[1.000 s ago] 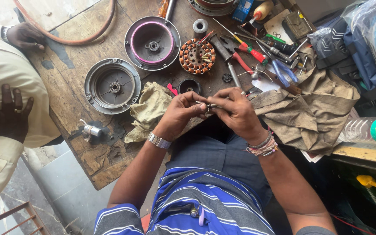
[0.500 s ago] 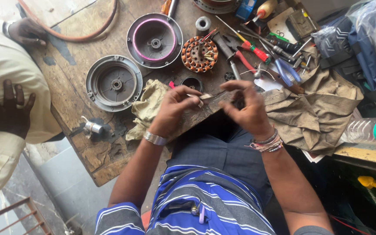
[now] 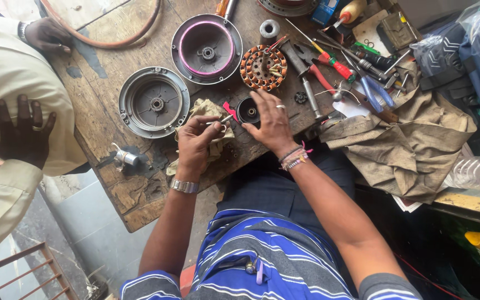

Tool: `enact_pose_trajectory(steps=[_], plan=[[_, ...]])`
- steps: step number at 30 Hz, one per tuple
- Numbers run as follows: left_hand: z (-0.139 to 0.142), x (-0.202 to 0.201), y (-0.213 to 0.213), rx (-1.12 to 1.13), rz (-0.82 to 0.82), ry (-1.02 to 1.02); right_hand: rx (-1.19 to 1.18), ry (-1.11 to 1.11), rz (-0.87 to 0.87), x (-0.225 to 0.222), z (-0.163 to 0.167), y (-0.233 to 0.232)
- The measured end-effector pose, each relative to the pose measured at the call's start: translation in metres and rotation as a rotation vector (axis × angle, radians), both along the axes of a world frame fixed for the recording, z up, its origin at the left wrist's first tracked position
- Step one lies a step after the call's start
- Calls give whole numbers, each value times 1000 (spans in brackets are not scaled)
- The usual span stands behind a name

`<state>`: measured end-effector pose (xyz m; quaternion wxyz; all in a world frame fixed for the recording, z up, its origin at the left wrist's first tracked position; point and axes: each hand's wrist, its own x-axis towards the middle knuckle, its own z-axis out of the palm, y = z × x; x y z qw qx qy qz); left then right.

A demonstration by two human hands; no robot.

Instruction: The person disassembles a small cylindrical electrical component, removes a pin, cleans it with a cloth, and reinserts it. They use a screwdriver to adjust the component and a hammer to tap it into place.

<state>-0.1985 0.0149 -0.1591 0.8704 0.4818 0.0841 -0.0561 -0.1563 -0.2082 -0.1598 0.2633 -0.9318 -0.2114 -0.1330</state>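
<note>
The left hand [image 3: 195,141] is closed around a small metal part [image 3: 221,123], pinched between thumb and fingertips just above a crumpled rag [image 3: 198,114] at the near side of the wooden worktop [image 3: 112,33]. What the part is exactly is too small to tell; it looks thin, stiff and light, and probably slick with grease, so a fingertip pinch near its middle seems the safest hold. The right hand [image 3: 270,122] lies spread and flat, holding nothing, its fingers touching a small black round piece [image 3: 248,110] beside a red sliver [image 3: 230,109]. Just beyond stands a copper-wound coil ring [image 3: 261,68], whose fine windings look easy to damage. Two round metal covers [image 3: 154,103] sit further left and back, with screwdrivers and pliers [image 3: 334,66] scattered to the right. Another person's hand [image 3: 23,133] rests on a pale sleeve at the left edge.
</note>
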Motion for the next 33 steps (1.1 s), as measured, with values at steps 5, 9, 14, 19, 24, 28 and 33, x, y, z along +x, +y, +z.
enact_pose_trajectory(steps=[5, 9, 14, 19, 24, 28, 33], plan=[[23, 5, -5, 245, 1, -172, 679, 317, -140, -1, 5, -7], [49, 7, -23, 628, -32, -412, 1850, 1082, -226, -5, 9, -46], [70, 16, -65, 844, -121, -648, 1792, 1035, -253, -21, 8, -61], [73, 14, -78, 942, -46, -686, 1791, 992, -244, -27, 13, -59], [66, 9, -79, 943, -49, -680, 1757, 1012, -179, -32, 20, -55], [57, 10, -73, 792, -126, -503, 1689, 1024, -117, -37, 34, -54], [43, 27, -46, 336, -417, -114, 1173, 869, 234, -39, 69, -73]])
